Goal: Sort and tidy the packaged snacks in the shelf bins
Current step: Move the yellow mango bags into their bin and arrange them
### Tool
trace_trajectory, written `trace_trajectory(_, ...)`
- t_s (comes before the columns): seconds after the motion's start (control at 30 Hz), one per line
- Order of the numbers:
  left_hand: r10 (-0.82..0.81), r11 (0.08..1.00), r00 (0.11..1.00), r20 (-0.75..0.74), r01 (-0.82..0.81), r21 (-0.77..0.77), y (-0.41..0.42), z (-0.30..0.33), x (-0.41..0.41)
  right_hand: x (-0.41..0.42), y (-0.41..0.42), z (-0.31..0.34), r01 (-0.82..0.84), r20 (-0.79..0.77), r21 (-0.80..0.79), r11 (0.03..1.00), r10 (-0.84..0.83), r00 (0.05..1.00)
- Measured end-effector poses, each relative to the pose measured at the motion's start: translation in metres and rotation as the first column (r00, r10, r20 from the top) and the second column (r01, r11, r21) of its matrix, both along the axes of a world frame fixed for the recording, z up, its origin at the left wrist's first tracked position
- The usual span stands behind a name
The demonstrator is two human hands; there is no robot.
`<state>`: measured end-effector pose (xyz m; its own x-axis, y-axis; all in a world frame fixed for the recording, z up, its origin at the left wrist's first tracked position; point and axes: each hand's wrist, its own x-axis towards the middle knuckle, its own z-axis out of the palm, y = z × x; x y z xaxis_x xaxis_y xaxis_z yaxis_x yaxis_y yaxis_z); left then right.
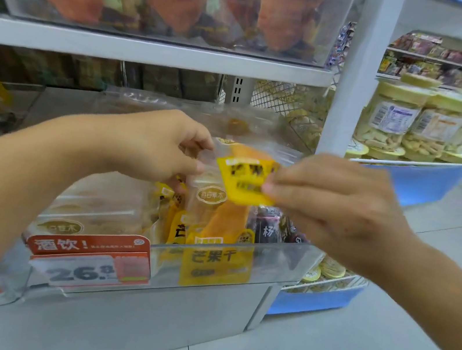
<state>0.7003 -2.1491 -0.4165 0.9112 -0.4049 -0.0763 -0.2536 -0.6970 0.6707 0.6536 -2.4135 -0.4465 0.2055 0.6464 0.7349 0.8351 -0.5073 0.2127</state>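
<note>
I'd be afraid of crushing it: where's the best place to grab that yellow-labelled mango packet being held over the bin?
Probably by its flat edges, from the two sides. The mango packet is thin and held upright above the clear bin, so the left hand pinches its clear left edge while the right hand pinches the yellow label, off the fruit.

Open air is lying above the clear bin, though standing snack packets are crowding its inside and the shelf board overhead is capping the reach.
</note>
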Motion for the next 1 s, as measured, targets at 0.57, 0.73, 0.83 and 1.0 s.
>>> trace_trajectory(0.57,-0.109,0.965,0.991,0.079,0.087,0.247,-0.016,0.009,-0.007,0.018,0.029,0.016,0.273,-0.785,-0.175,0.946,-0.302,0.541)
trace_trajectory(0.73,-0.206,0.971,0.979,0.003,0.204,0.128,-0.005,0.009,-0.012,0.017,0.031,0.023,0.249,-0.884,0.033,0.968,-0.088,0.460)
trace_trajectory(0.83,-0.260,0.955,0.966,-0.020,0.260,0.144,-0.003,0.013,-0.019,0.021,0.027,0.028,0.287,-0.738,-0.103,0.952,-0.267,0.620)
trace_trajectory(1.0,-0.121,0.990,0.985,0.119,0.111,0.088,0.031,0.046,-0.015,0.015,0.032,0.038,0.052,-0.824,-0.257,0.965,-0.247,0.511)
